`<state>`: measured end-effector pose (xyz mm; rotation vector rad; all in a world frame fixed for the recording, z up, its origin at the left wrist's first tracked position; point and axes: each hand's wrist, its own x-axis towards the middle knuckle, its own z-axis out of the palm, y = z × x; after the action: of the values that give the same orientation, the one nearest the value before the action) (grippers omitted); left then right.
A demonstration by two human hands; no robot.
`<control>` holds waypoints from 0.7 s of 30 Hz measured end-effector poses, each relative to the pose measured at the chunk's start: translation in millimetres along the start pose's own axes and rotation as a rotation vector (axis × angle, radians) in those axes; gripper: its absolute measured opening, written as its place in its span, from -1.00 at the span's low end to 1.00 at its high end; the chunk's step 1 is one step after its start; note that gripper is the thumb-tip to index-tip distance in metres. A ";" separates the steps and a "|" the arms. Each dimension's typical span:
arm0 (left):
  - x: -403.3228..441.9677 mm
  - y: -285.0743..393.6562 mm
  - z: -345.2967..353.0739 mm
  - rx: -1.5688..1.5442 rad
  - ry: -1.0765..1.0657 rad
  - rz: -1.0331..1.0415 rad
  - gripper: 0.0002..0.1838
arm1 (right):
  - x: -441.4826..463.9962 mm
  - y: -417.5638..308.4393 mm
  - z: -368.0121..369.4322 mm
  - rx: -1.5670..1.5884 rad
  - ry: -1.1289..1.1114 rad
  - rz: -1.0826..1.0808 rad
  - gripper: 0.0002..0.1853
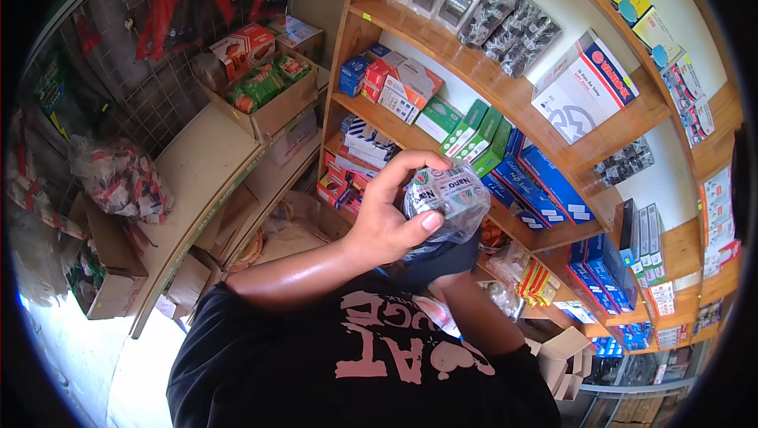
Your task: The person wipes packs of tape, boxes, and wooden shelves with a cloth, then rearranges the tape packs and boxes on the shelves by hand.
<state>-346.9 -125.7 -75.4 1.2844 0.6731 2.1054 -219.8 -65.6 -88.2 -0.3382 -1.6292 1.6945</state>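
Observation:
A round, clear-plastic-wrapped pack (450, 197) printed "Nano" is held up in front of my chest. It looks like a stack of dark tape rolls, but the wrapping blurs its contents. My left hand (387, 215) grips its near side, fingers curled over the top and thumb pressed across the front. Below the pack is a dark navy item (437, 268), its kind unclear. My right hand (456, 286) is behind and under these, showing little more than the wrist; its fingers are hidden.
Wooden shelves (474, 53) on the right hold blue boxes (538, 175), green boxes (476, 132), a white YAMIRO-like box (586, 87) and wrapped dark rolls (521, 33). Leftward, a counter (201, 152) carries an open carton (268, 104) and a bag of small packets (126, 179). An open carton (564, 361) sits lower right.

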 end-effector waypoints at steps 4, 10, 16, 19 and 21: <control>-3.9 -2.2 9.4 -0.027 0.002 -0.093 -0.46 | 4.1 5.8 -15.2 0.106 0.044 -0.115 -0.27; -7.5 2.5 18.1 -0.172 0.028 -0.108 -0.32 | 13.5 -10.0 -15.0 0.274 0.001 -0.186 -0.32; 4.2 16.2 -3.1 -0.215 0.024 -0.032 -0.40 | -18.3 16.6 -7.6 0.100 0.123 0.198 -0.41; 1.6 13.8 3.6 -0.254 0.132 -0.017 -0.32 | -15.4 11.8 4.8 0.319 0.178 0.136 -0.39; 3.8 15.1 -2.8 -0.123 0.155 -0.054 -0.30 | -14.3 10.7 6.1 0.129 0.165 0.010 -0.40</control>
<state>-354.1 -134.1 -64.0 1.0343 0.6257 2.1811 -217.5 -78.7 -101.7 -0.4120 -1.3940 1.7223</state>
